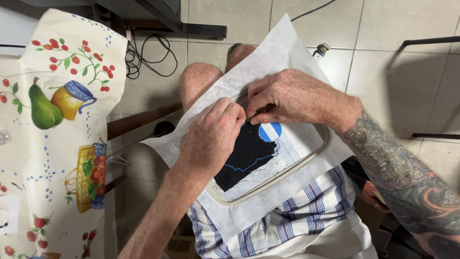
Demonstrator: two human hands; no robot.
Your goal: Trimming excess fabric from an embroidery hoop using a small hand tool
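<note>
An oval hoop [322,144] rests on the person's lap, holding white backing paper [268,57] with a black stitched patch [247,156] and a blue-and-white disc [270,131] inside it. The left hand [211,136] is curled shut, pinching the patch's top edge, and the right hand [292,98] is closed on a thin dark tool [258,111], its tip hidden between both hands. At the left, a counter under a fruit-printed cloth [57,120] is cut off by the frame.

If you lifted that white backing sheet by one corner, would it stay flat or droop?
The white backing sheet would likely droop: it looks thin and already bends over the knee. Inside the oval hoop it seems taut. Probably very light, easily torn.
</note>
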